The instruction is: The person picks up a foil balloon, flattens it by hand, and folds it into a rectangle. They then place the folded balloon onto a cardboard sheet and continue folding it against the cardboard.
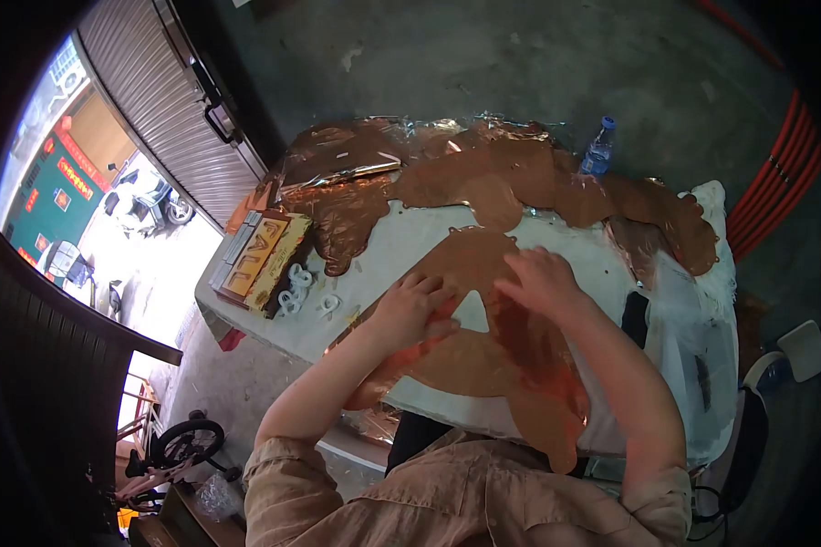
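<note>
A flat copper-brown foil piece (461, 365), like an uninflated foil balloon shaped like a letter A, lies on the white-covered table in front of me. A triangular opening in its middle shows the white cover. My left hand (420, 312) is on its left part, palm down with the fingers apart. On the right side my right hand (543, 281) touches the foil with spread, slightly bent fingers. The foil's lower right leg (545, 428) hangs over the near table edge. Neither hand is closed around anything.
More copper foil pieces (465, 178) line the table's far side. A water bottle (598, 148) stands there. At left are a box marked FALL (263, 260) and several white rings (296, 290). Clear plastic bags (675, 337) and a black object (635, 319) lie right.
</note>
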{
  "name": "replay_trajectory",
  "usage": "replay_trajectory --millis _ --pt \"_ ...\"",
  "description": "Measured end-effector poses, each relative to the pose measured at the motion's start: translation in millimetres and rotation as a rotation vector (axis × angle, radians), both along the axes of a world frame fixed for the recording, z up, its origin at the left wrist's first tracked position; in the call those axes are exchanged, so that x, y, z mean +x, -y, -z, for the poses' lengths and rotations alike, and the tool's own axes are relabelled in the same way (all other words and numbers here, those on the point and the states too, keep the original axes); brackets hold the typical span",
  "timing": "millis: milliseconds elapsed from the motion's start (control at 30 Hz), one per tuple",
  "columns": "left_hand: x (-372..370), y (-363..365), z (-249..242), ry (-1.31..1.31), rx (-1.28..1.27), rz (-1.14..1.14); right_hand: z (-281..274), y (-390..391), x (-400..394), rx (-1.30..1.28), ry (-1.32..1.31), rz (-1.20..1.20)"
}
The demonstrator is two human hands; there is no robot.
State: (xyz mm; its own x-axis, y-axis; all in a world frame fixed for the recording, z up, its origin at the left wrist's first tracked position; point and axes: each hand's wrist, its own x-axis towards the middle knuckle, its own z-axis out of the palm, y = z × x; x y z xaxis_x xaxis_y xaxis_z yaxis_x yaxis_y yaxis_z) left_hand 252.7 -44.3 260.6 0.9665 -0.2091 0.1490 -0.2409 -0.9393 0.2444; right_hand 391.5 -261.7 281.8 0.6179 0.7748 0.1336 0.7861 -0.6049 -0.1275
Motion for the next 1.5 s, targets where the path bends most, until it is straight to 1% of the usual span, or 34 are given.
replay_trajectory --millis 67,100,167,200,233,300,333,367,400,433,500,533,600,633,700,733,767,833,867,900,967,1000,1033,1100,1133,1200,1233,1267,1300,1333,1367,1433,1467,1500 --pt "23.0 -3.2 2.0 -0.043 -0.042 0.005 3.7 -32.2 22.9 0.126 0.074 -0.053" --pt "34.6 -5.6 7.0 -0.004 -0.057 0.001 11.2 -49.5 34.9 0.187 0.104 -0.081" --pt "48.2 -6.2 22.4 0.032 -0.07 -0.002 24.7 -87.7 55.3 0.203 0.149 -0.104" --pt "50.7 -4.4 33.0 0.115 -0.114 -0.005 31.4 -105.9 62.2 0.22 0.198 -0.128" --pt "53.2 -4.1 35.9 0.202 -0.156 -0.008 37.6 -123.6 67.3 0.224 0.203 -0.13" --pt "55.8 -7.7 38.2 0.199 -0.179 -0.01 48.4 -155.8 75.3 0.191 0.33 -0.129" --pt "55.7 -9.4 38.9 0.189 -0.21 -0.013 53.5 -167.2 78.2 0.191 0.325 -0.131" --pt "57.2 -13.1 40.4 0.188 -0.21 -0.018 57.7 -178.6 82.0 0.166 0.412 -0.115" --pt "58.3 -16.2 41.5 0.192 -0.239 0.011 64.8 -187.0 87.0 0.141 0.496 -0.097" --pt "60.2 -19.3 42.0 0.197 -0.268 0.041 71.7 -193.4 92.0 0.142 0.492 -0.1" --pt "61.3 -21.9 42.6 0.199 -0.279 0.051 82.7 -200.5 97.0 0.105 0.698 -0.068" --pt "60.7 -21.7 42.1 0.206 -0.291 0.065 85.0 -199.7 99.9 0.101 0.69 -0.069" --pt "60.9 -22.0 40.0 0.188 -0.298 0.068 85.0 -195.9 108.6 0.06 0.434 -0.225" --pt "61.6 -22.4 38.3 0.179 -0.299 0.072 83.7 -196.4 112.2 0.055 0.43 -0.23" --pt "60.8 -22.1 33.9 0.172 -0.293 0.056 81.6 -198.2 117.5 0.208 0.145 -0.071" --pt "60.0 -21.6 33.9 0.167 -0.281 0.046 81.0 -197.8 118.6 0.439 0.09 -0.062" --pt "59.3 -21.1 35.8 0.164 -0.285 0.044 80.1 -195.1 119.1 0.434 0.085 -0.062" --pt "60.3 -21.4 37.0 0.186 -0.291 0.047 75.5 -188.4 124.8 0.514 -0.291 0.032" --pt "60.8 -21.7 36.3 0.189 -0.29 0.048 79.2 -189.2 133.5 0.555 -0.408 0.052" --pt "60.2 -21.5 35.9 0.194 -0.283 0.043 74.5 -185.7 138.7 0.556 -0.405 0.05" --pt "58.9 -21.8 36.5 0.198 -0.275 0.039 53.8 -175.2 139.4 0.645 -0.784 0.032" --pt "59.5 -22.5 37.8 0.201 -0.282 0.046 -0.3 -160.7 113.8 0.493 -0.662 0.208" --pt "60.4 -22.7 38.9 0.206 -0.29 0.054 -1.4 -156.1 122.8 0.493 -0.656 0.213" --pt "60.7 -22.8 38.9 0.211 -0.293 0.057 -1.7 -136.6 151.2 0.762 -0.494 -0.028" --pt "60.7 -22.4 39.0 0.215 -0.291 0.055 -19.7 -122.4 145.3 0.762 -0.486 -0.014" --pt "61.4 -22.4 42.6 0.213 -0.288 0.068 -64.9 -86.8 136.4 0.371 -0.098 0.055" --pt "61.6 -23.0 41.7 0.213 -0.277 0.062 -82.0 -71.7 148.8 0.335 -0.198 0.021" --pt "60.5 -22.0 37.8 0.216 -0.276 0.076 -102.2 -57.1 146.5 0.472 -0.25 0.048" --pt "58.6 -20.2 32.8 0.187 -0.235 0.042 -127.0 -42.9 135.1 0.584 -0.315 0.132" --pt "56.4 -18.3 29.7 0.157 -0.194 0.006 -140.9 -28.9 139.7 0.679 -0.133 0.098" --pt "53.9 -15.9 29.3 0.153 -0.196 0.015 -160.5 -16.2 124.7 0.799 -0.072 0.068" --pt "53.7 -13.4 28.3 0.193 -0.16 0.013 -177.9 -0.3 101.4 0.966 -0.044 -0.141" --pt "54.0 -13.2 31.4 0.219 -0.148 0.029 -174.4 1.6 88.0 0.97 -0.039 -0.139" --pt "54.4 -12.1 33.3 0.221 -0.142 0.033 -165.8 0.9 70.7 0.944 -0.156 -0.217"
